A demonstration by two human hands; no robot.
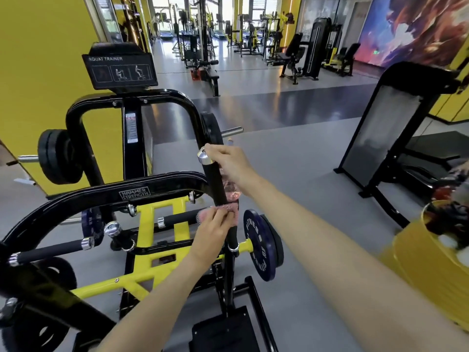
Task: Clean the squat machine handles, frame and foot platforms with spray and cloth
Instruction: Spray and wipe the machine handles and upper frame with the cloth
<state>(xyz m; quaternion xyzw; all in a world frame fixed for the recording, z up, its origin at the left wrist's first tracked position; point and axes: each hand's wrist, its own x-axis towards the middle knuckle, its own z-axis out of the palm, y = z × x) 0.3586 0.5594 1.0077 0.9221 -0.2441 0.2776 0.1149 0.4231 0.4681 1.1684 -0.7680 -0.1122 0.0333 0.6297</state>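
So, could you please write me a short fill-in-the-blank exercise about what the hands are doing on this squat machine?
1. The cloth on the upright handle is ____ in colour.
2. The left hand holds the cloth against the handle, while the right hand grips the handle's ____ end.
3. The sign above the frame reads SQUAT ____.
Missing words: pink; top; TRAINER.

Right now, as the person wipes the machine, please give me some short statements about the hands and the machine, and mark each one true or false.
1. The left hand holds a pink cloth against the upright handle. True.
2. The right hand hangs free at the person's side. False: it is up at the handle's chrome top.
3. The sign reads SQUAT TRAINER. True.
4. The weight plate beside the handle is yellow. False: it is dark blue.
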